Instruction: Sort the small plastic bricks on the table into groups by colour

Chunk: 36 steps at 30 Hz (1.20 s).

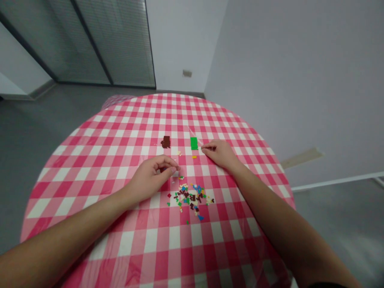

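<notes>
Head view: pink-checked surface (192, 256) bearing small coloured pieces in separate groups; two bare hands.
Green block (194, 143): roughly rectangular, on the surface, beyond the mixed pile (192, 197).
Right grip (221, 153): thumb and fingertips drawn together just right of the green block; whether anything is pinched cannot be told.
Left grip (151, 177): fingers curled, thumb near forefinger, left of the mixed pile's far end; contents, if any, cannot be told.
Brown cluster (166, 142): left of the green block, well apart.
Yellow piece (194, 157): just on the near side of the green block.
Cream pieces (179, 153): few, between brown cluster and yellow piece.
Fingertip work, judged: light pinch, slow approach, no nudging of the green block's edge.
Pile clearance, judged: left grip best kept raised, lest loose pieces scatter.
</notes>
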Tool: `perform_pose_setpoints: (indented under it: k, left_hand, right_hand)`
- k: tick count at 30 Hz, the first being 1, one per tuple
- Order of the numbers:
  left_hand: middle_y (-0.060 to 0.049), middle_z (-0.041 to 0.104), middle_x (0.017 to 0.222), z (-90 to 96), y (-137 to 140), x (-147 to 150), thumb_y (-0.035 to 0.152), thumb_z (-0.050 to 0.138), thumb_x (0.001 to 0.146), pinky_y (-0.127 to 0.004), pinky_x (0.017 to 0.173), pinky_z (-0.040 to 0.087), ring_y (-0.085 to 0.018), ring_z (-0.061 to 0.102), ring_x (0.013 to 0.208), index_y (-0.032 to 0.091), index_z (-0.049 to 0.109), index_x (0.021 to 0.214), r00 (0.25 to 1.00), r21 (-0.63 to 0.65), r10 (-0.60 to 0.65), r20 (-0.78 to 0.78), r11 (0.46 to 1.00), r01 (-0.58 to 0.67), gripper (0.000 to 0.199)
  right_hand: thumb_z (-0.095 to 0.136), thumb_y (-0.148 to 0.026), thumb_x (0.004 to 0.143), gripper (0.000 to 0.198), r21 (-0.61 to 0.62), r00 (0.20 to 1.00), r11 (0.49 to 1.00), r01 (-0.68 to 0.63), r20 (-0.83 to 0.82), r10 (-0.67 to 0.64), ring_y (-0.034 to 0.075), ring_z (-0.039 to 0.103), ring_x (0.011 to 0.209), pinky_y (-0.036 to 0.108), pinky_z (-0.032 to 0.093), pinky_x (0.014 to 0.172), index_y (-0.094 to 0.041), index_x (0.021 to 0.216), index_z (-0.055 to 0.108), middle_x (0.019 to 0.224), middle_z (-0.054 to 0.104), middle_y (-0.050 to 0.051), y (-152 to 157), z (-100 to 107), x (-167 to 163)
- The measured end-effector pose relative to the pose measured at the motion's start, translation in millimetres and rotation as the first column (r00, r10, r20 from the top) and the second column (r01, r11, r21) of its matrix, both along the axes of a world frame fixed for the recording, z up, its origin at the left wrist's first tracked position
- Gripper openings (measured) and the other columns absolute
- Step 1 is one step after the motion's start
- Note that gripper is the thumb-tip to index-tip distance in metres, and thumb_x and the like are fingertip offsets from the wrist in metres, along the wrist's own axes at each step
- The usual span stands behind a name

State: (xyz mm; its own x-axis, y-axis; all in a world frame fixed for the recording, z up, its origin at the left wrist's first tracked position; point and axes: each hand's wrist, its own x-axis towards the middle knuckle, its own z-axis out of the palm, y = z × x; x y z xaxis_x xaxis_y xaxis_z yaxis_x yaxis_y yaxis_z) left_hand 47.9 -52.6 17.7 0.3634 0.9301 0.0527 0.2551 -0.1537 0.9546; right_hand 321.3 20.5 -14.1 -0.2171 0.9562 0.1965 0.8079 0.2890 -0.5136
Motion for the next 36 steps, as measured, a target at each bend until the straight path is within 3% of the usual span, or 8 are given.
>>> perform_pose_setpoints:
  k: [8,18,36]
  left_hand:
    - [-0.005,0.077,0.090,-1.8,0.8,-1.6,0.027,0.060,0.086,-0.034,0.075,0.056,-0.018,0.070,0.082,0.019,0.070,0.088,0.998,0.032,0.021,-0.054,0.999,-0.019,0.012]
    - [-0.004,0.077,0.087,-0.1,0.1,-2.9,0.025,0.060,0.084,-0.033,0.070,0.055,-0.018,0.069,0.076,0.020,0.072,0.086,0.996,0.031,0.013,-0.087,0.999,-0.010,0.013]
    - [-0.004,0.077,0.085,0.6,0.4,-3.4,0.025,0.062,0.084,-0.033,0.071,0.054,-0.018,0.069,0.077,0.020,0.073,0.084,0.995,0.019,0.014,-0.097,1.000,-0.012,0.013]
  right_hand:
    - [0.066,-0.022,0.082,0.016,0.027,1.000,1.000,-0.009,-0.016,0.010,0.019,0.068,0.072,0.032,0.052,0.066,-0.023,0.086,0.081,0.082,0.076,0.006,-3.2,-1.3,3.5]
    - [0.061,-0.025,0.088,0.020,0.056,0.996,0.997,-0.046,0.078,0.042,0.020,0.065,0.071,0.033,0.047,0.065,-0.023,0.089,0.081,0.081,0.074,0.006,-6.9,1.0,-4.1]
    - [0.060,-0.024,0.090,0.023,0.078,0.994,0.995,-0.065,0.094,0.058,0.021,0.067,0.076,0.034,0.049,0.069,-0.021,0.098,0.081,0.087,0.076,0.008,-5.6,-0.6,-7.0]
